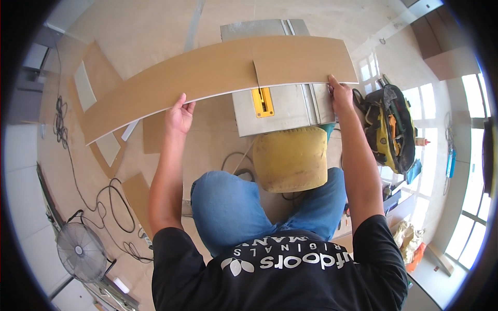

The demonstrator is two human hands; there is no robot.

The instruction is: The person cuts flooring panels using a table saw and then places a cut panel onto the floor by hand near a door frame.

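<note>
A long brown board with a white lower edge lies across the metal top of a table saw and reaches far out to the left. My left hand grips its near edge left of the saw, thumb on top and fingers beneath. Near the board's right end, my right hand holds the same edge, thumb on top; its other fingers are partly hidden. A short dark slit runs into the board from the near edge, in line with the slot of the yellow insert plate. The blade cannot be made out.
Between my knees stands a worn yellow block-like piece. An open tool bag sits on the right. Brown and white offcuts lie on the floor at left, near loose black cables and a round fan.
</note>
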